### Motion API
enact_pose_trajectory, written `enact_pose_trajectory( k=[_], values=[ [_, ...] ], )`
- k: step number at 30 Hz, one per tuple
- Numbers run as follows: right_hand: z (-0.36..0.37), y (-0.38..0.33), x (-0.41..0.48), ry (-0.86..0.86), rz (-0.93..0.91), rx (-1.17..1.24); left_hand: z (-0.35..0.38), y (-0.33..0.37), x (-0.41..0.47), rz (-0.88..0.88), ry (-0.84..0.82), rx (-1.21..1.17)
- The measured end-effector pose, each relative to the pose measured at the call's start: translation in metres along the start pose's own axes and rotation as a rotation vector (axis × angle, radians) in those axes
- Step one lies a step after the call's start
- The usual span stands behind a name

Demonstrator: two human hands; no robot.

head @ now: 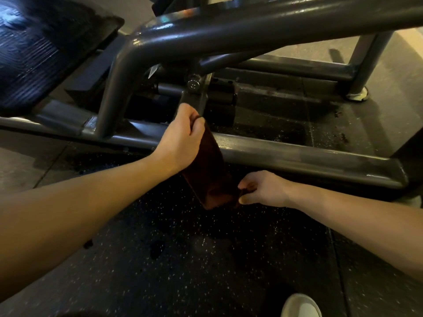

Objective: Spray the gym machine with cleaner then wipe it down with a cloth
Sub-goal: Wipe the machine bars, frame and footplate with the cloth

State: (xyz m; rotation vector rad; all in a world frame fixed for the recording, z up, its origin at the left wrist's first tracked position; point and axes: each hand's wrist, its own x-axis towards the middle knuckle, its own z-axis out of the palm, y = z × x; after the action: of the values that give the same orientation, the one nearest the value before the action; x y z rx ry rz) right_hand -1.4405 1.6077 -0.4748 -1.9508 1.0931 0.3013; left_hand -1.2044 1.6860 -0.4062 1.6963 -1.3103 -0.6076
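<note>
My left hand [180, 138] is curled around the top end of the dark reddish-brown cloth [206, 170], and my right hand [263, 188] pinches its lower corner between thumb and fingertips. The cloth hangs taut and slanted between the two grips, crossing in front of the lower rail [297, 154] of the grey gym machine frame [229, 26]. I cannot tell whether it presses on the rail or only passes before it.

My left palm hides the cloth's upper edge, and my right fingers are partly tucked behind the fabric. The black padded seat [29, 53] at upper left is blurred and cut off by the edge. On the speckled rubber floor [183, 259], a pale shoe [302, 305] is half out of view.

One cloth, two hands, one shoe.
</note>
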Motion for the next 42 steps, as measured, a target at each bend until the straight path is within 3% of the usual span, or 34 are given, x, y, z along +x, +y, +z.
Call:
enact_pose_trajectory(
  k=[5,8,13,22,31,34,37,40,42],
  values=[
    [-0.001,-0.016,0.018,0.1,-0.036,0.254,0.002,0.019,0.002,0.145,-0.162,-0.044],
    [-0.001,-0.024,0.029,0.04,-0.069,0.3,0.0,0.027,0.004,0.2,-0.193,-0.078],
    [0.004,-0.033,0.03,-0.013,-0.21,0.32,-0.016,0.029,0.01,0.162,-0.201,-0.131],
    [0.005,-0.041,0.022,-0.065,-0.179,0.446,-0.021,0.028,0.015,0.114,-0.291,-0.144],
    [0.008,-0.056,0.006,-0.186,-0.148,0.841,-0.015,-0.023,0.021,-0.193,-0.154,-0.088],
    [0.006,-0.065,0.004,-0.15,-0.105,1.012,-0.009,-0.048,0.019,-0.259,-0.224,0.035],
    [0.007,-0.067,0.008,-0.074,-0.044,1.147,0.003,-0.071,0.011,-0.482,-0.334,0.19],
    [0.007,-0.067,0.01,-0.046,0.002,1.25,0.011,-0.076,-0.005,-0.834,-0.522,-0.138],
    [0.006,-0.066,0.01,-0.038,0.018,1.312,0.014,-0.078,-0.011,-0.876,-0.579,-0.44]
  ],
)
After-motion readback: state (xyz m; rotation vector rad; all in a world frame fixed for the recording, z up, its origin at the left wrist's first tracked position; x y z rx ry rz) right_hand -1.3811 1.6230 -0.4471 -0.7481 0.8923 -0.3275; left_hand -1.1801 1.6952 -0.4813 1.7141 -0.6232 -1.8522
